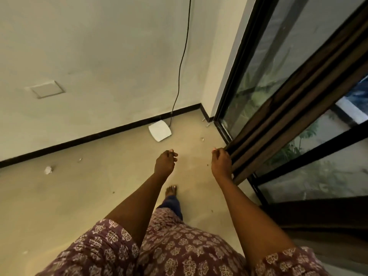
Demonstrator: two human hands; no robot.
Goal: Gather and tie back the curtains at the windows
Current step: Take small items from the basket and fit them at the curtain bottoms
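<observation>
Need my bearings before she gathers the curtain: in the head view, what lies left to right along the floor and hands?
Crumpled paper scrap → white flat device → left hand → right hand → brown curtain

A brown curtain [288,108] with darker brown stripes hangs by a black-framed window [237,80]. The wall [99,46] is off-white with a black baseboard [89,136]. The floor [59,196] is beige. The person's purple dress [179,246] carries a pale floral block print.
</observation>
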